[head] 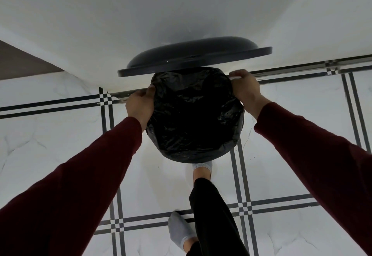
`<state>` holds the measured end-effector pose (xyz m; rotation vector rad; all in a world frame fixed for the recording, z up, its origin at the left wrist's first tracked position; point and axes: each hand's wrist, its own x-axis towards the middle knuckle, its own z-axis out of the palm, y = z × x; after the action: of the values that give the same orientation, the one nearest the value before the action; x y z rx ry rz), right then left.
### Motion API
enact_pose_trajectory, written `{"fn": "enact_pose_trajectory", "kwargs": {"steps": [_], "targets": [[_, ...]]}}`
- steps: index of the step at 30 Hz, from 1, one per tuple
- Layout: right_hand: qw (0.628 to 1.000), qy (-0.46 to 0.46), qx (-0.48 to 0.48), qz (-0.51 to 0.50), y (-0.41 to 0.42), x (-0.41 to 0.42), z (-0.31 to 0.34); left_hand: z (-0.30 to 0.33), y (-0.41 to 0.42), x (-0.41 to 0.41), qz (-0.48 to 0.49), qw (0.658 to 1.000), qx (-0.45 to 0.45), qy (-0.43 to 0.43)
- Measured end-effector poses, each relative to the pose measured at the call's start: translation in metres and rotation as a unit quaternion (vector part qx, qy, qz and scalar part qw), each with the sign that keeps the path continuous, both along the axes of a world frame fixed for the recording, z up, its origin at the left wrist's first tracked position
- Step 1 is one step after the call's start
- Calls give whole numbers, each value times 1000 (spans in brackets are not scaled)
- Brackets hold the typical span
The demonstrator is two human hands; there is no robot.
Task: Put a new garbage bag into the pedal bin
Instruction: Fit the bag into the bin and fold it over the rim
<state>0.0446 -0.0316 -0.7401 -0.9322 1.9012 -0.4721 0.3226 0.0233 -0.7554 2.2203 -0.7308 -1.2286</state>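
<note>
Maroon sleeves [80,175] reach far; the left hand [140,105] and right hand [244,88] both pinch the black garbage bag [193,114] over the pedal bin's rim, lid [193,56] raised.

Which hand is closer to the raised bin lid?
Right. The right hand grips the garbage bag at the back corner, just under the lid. The left hand holds the bag lower down.

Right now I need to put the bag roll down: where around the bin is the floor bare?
Bare tile lies left of the bin, between the left hand and the wall, and right of it beyond the right hand. In front it is crowded: one socked foot is tucked against the garbage bag, the other foot behind. The open lid fills the back.
</note>
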Motion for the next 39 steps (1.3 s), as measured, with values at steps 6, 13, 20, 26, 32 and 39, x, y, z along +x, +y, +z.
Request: {"fn": "enact_pose_trajectory", "kwargs": {"steps": [6, 13, 20, 26, 32, 39], "targets": [[998, -40, -14, 39, -11, 8, -1, 3, -18, -9, -47, 993, -49, -101], [995, -10, -5, 95, -17, 19, -10, 11, -26, -8, -138, 977, -55, -152], [997, 38, 3, 71, -33, 31, -9, 5, -24, -5, -155, 985, -6, -71], [998, 35, 3, 58, -38, 29, -19, -4, -22, -3, -79, 996, 42, -6], [994, 83, -9, 74, -32, 33, -20, -9, -20, -2, -48, 998, 29, 34], [994, 61, 23, 93, -35, 23, -14, -19, -17, 3, 6, 999, 31, -16]]}}
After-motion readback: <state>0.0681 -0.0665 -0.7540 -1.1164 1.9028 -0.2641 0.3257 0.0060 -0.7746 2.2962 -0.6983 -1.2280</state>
